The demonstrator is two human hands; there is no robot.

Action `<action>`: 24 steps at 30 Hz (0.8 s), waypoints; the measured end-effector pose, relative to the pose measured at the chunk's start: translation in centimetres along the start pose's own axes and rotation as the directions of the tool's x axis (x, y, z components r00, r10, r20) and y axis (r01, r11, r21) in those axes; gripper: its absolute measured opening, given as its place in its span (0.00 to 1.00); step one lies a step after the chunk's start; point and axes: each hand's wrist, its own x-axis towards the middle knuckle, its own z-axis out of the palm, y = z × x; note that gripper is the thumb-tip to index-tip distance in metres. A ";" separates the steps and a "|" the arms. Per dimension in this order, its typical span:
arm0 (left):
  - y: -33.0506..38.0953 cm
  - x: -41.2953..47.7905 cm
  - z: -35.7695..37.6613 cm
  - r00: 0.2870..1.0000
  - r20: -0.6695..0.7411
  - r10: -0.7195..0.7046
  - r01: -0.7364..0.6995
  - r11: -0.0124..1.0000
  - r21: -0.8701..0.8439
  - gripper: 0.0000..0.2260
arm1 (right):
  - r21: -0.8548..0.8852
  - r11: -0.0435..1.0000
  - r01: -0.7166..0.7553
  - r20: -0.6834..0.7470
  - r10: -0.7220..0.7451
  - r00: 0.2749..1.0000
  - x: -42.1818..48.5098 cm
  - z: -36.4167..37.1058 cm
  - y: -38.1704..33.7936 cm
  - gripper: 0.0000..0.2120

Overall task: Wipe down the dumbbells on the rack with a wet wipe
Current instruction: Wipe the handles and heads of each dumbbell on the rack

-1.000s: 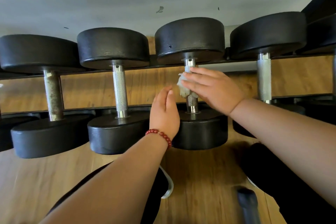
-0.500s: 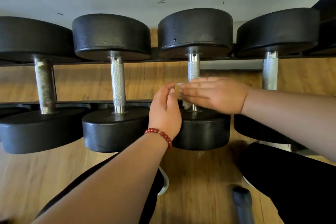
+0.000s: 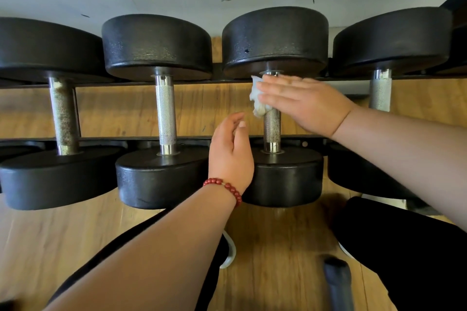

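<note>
Four black dumbbells lie side by side on the rack (image 3: 121, 138), their handles running from 6 to 12 o'clock in the view. The right hand (image 3: 303, 103) reaches in from 3 o'clock and lies across the third dumbbell (image 3: 275, 40) from the left. Its fingers (image 3: 275, 91) are straight and together, pressing a crumpled white wet wipe (image 3: 257, 101) against the far end of the knurled handle (image 3: 272, 129), just under the far head. This grip is flat rather than curled; the thumb is hidden behind the hand.

The left hand (image 3: 231, 156) comes up from 7 o'clock with a red bead bracelet (image 3: 223, 188) on the wrist. It hovers at 9 o'clock of that handle, in front of the near head. Its grip is slack, fingers loosely bent and holding nothing. The wipe sits just off its fingertips, toward 1 o'clock.

The second dumbbell (image 3: 156, 45) has a bright handle, and the leftmost dumbbell (image 3: 50, 50) has a dull, rust-spotted one. The fourth dumbbell (image 3: 391, 40) lies at 3 o'clock of the right hand. Wooden floor (image 3: 50, 247) shows below, and a blurred dark object (image 3: 337, 283) stands at 5 o'clock.
</note>
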 end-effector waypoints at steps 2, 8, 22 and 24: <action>-0.4 -0.4 -0.1 1.000 0.010 -0.017 0.017 1.000 -0.004 0.13 | 0.009 0.999 0.052 0.021 -0.052 0.998 -0.8 0.4 -1.3 0.18; -1.9 -0.9 -1.1 0.982 0.159 0.105 -0.115 0.992 0.055 0.14 | 0.067 0.978 0.196 0.185 -0.205 0.961 -1.0 -0.2 -0.2 0.20; -2.5 -0.7 -2.0 0.926 0.338 0.170 -0.262 0.932 0.252 0.35 | 0.022 0.997 0.068 0.012 -0.068 0.998 -0.6 -0.3 0.4 0.24; -2.6 -0.8 -1.8 0.935 0.311 0.169 -0.248 0.940 0.235 0.34 | 0.057 0.985 0.164 0.055 -0.167 0.984 -1.3 0.3 -0.7 0.25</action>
